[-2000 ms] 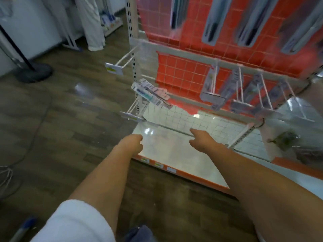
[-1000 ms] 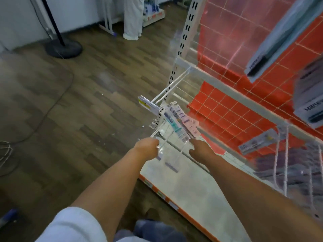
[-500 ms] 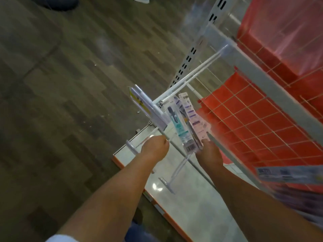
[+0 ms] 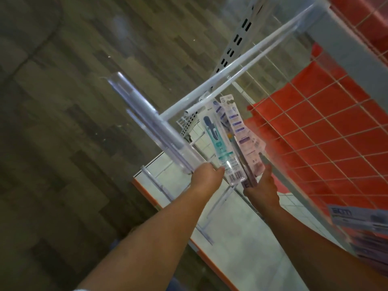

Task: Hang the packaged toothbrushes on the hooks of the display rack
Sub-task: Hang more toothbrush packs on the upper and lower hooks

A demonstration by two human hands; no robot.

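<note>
Hanging from a white two-rod metal hook (image 4: 222,79), a small bunch of clear-plastic packaged toothbrushes (image 4: 228,141) sits near the frame's centre, its top edges at the rods and its bottom edges lowered toward the person. The front pack shows a teal-and-dark brush with a barcode at its lower end; the packs behind it carry purple and pink printing. The hook runs from the grey crossbar at 1 o'clock down to a clear plastic price-label holder (image 4: 151,124) at its free end, which slants from 10 o'clock toward the centre.

Left hand (image 4: 206,175): fingers curled, knuckles toward the camera, touching the lower end of the label holder, thumb tip against the front pack's bottom edge. Whether it grips the holder cannot be told.

Right hand (image 4: 261,185): holds the lower ends of the rear packs, fingers raised along their right side, thumb hidden behind them.

Behind the packs, at 3 o'clock, lies a red tiled back panel with white wire grid (image 4: 327,127). A white slotted upright (image 4: 237,40) rises toward 12 o'clock. Below the hands, a glossy white base shelf with orange edge (image 4: 237,244) extends toward 5 o'clock. Blurred grey-purple packs (image 4: 361,225) hang at 4 o'clock. Dark wood-plank flooring (image 4: 63,143) fills the left half.
</note>
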